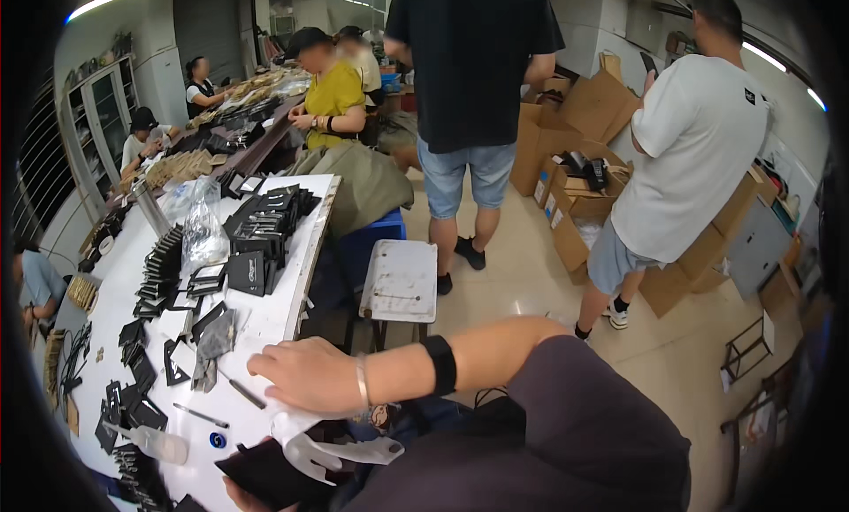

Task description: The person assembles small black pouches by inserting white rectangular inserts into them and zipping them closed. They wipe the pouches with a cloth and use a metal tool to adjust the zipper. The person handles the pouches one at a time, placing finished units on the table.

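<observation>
The left hand (238,494), fingers clamped on the flat black leathery piece (270,477), should hold it still, with the right hand (308,375) bent, fingers slightly apart.

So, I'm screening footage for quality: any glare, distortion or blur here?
Head view throughout: upper-left ceiling tube glares white; floor carries soft reflections; cabinet leans near the dark fisheye rim; right hand looks fairly sharp; yellow-shirted person's face is blurred.

Recorded as plain-coloured are a flat black leather-like piece (268,473), a limp white glove-like item (299,439) and a mustard-yellow short-sleeved shirt (332,95), while a rectangular off-white stool top (400,266) is brown-streaked.
</observation>
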`<state>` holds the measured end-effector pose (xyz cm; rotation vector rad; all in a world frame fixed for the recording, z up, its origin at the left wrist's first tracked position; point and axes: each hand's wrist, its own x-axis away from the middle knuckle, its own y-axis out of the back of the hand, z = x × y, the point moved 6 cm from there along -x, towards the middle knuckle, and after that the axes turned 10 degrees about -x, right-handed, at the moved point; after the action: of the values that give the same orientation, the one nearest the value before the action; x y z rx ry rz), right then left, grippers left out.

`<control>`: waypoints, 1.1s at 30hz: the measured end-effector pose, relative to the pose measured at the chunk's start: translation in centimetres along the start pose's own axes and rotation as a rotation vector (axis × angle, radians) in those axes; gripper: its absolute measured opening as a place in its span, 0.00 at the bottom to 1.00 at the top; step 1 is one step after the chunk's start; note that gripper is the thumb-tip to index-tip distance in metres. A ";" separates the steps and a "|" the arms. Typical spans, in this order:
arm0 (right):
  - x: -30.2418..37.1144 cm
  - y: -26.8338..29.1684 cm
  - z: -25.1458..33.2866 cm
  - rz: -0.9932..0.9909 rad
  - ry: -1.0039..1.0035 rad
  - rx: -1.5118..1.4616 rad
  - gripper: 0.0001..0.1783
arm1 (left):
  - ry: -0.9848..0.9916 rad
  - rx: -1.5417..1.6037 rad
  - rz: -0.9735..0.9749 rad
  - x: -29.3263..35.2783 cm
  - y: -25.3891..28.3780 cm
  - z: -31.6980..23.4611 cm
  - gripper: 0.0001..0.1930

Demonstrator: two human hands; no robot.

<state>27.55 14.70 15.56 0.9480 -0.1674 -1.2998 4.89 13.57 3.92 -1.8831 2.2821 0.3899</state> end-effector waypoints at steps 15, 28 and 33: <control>2.9 1.1 -4.8 -0.123 0.046 -0.201 0.06 | 0.741 0.909 0.435 -1.8 -7.1 1.9 0.42; 0.6 -2.2 -6.8 0.396 -0.103 0.005 0.14 | 0.720 0.668 0.754 -1.6 -9.8 -1.0 0.39; 1.7 -4.5 -6.3 0.684 -0.318 -0.627 0.13 | 0.546 0.757 0.702 -0.9 -6.5 -2.6 0.38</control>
<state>28.51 16.58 7.88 0.1083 -0.2789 -0.7686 11.59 12.50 6.02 -0.8446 2.7743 -0.9130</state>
